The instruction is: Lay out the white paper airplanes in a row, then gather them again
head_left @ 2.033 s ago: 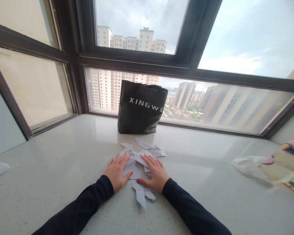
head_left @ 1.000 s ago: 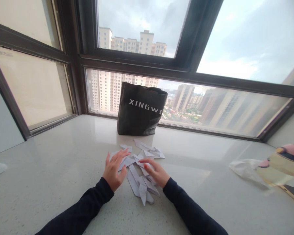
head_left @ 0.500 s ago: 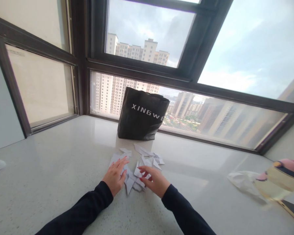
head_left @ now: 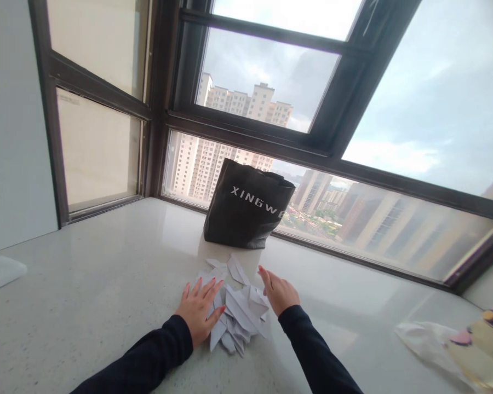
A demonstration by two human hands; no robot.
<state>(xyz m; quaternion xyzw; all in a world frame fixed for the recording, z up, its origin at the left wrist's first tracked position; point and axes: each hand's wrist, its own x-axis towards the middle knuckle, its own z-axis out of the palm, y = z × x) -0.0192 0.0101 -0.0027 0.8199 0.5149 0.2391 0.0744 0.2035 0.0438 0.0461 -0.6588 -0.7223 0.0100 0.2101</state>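
Observation:
A heap of white folded paper pieces (head_left: 242, 312) lies on the pale speckled surface between my hands. Several have pointed ends and overlap one another. My left hand (head_left: 199, 313) is open, its fingers spread over the left side of the heap and touching the papers. At the heap's right edge is my right hand (head_left: 280, 291), turned on its side with its fingers stretched forward; I see nothing held in it. Part of its palm side is hidden. Just beyond the papers stands a black bag (head_left: 248, 210) with white lettering.
Dark-framed windows (head_left: 246, 123) rise behind the speckled counter (head_left: 119, 284). On the right are a crumpled white tissue or cloth (head_left: 425, 339) and a yellowish container (head_left: 482, 350) with a pink top. A white, slab-like object (head_left: 2, 273) sits at the left edge.
My right hand has moved from over the papers to their right side, its fingers straighter. The papers are bunched closer together on the right. The view has shifted slightly.

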